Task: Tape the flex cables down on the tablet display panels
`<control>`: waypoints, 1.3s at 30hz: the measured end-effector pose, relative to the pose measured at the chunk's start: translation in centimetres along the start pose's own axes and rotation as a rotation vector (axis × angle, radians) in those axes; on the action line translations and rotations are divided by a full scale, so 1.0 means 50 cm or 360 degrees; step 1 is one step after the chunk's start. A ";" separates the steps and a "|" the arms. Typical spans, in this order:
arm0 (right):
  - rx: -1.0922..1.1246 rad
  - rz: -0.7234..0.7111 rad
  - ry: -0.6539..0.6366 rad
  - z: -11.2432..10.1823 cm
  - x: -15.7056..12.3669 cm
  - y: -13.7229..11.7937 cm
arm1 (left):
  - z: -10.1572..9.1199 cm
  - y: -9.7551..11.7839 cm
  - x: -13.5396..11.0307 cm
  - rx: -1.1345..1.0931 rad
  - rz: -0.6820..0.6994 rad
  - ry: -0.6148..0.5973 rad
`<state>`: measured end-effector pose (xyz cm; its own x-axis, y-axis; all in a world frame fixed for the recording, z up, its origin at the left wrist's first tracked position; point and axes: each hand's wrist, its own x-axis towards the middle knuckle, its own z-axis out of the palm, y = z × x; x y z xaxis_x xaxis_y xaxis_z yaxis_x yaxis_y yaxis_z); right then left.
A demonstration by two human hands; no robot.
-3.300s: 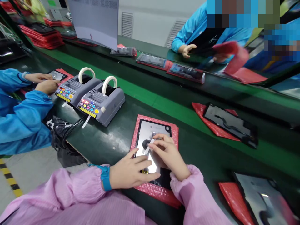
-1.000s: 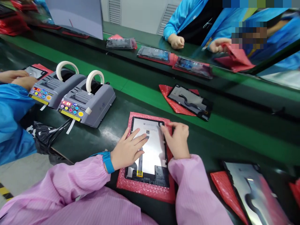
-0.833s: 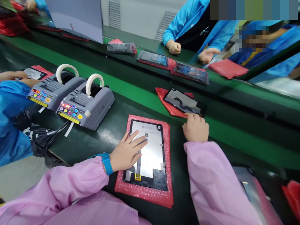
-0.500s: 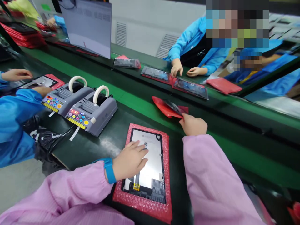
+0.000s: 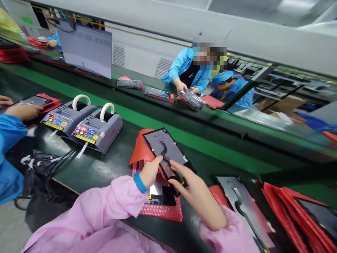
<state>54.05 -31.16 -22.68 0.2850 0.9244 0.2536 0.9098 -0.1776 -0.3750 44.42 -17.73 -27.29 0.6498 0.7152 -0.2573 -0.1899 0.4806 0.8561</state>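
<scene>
A tablet screen panel [image 5: 171, 149], grey-backed with a dark curved ribbon cable, is tilted over a red bubble-wrap bag [image 5: 142, 147]. My left hand [image 5: 149, 172], wearing a blue wristband, grips the panel's left edge, thumb on top and the other fingers hidden. Across the panel's lower end reaches my right hand [image 5: 191, 186], thumb and forefinger stretched and apart against its surface; its remaining fingers are hard to see. Underneath, partly covered, another tablet panel [image 5: 164, 196] rests on red bubble wrap [image 5: 171, 212].
Two grey tape dispensers [image 5: 97, 130] stand to the left, beside a co-worker's blue sleeve [image 5: 12, 130]. At right lie another screen panel [image 5: 243, 196] and several red bags [image 5: 295, 211]. Across the green-edged bench, a person [image 5: 188, 70] handles a wrapped part [image 5: 191, 99].
My right hand has left the far side and come over the tablet. My left hand now grips a tilted panel above the one it rested on. The view has swung right.
</scene>
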 end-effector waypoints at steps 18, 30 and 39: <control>0.0849 0.0780 0.0411 -0.054 -0.009 0.103 | -0.033 0.032 -0.021 -0.0646 -0.0251 -0.0058; 0.1683 0.0845 -0.0259 0.001 0.169 0.169 | -0.072 0.061 0.051 0.0176 0.0077 -0.0357; 0.1461 0.1508 0.0362 0.008 0.025 0.190 | -0.142 0.044 0.052 0.0679 0.0495 -0.0205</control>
<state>62.92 -31.56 -26.30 0.8142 0.4792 -0.3277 -0.1706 -0.3420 -0.9241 40.46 -11.22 -29.26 0.7006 0.7100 0.0711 -0.0891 -0.0118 0.9960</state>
